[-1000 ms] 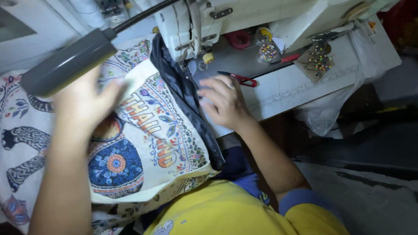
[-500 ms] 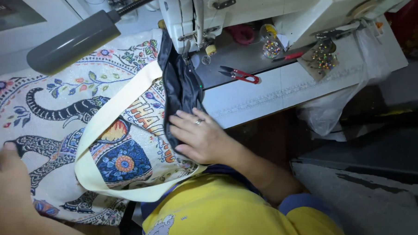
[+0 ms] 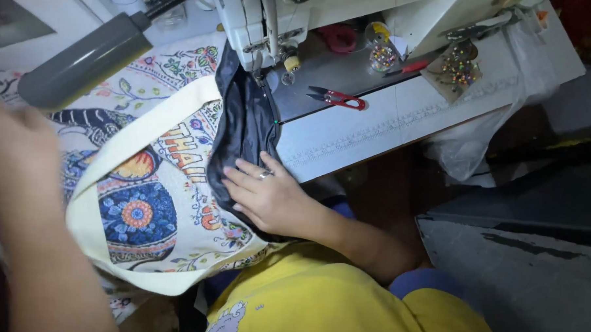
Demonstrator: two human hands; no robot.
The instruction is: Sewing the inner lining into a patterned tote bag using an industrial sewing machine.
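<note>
Right hand (image 3: 265, 194) flat on black lining (image 3: 244, 128); left hand (image 3: 14, 149) blurred, grip unclear; white sewing table (image 3: 376, 116).

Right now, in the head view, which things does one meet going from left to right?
Left hand → grey lamp head → printed tote bag → right hand on dark lining → red thread snips → pin container → white plastic bag.

Printed bag (image 3: 156, 213) is lying flat left of the sewing machine, cream strap (image 3: 133, 131) looping across its colourful pattern. Dark lining (image 3: 244, 128) is running, creased, from the needle area toward the near edge, probably attached along the bag's right side.
</note>
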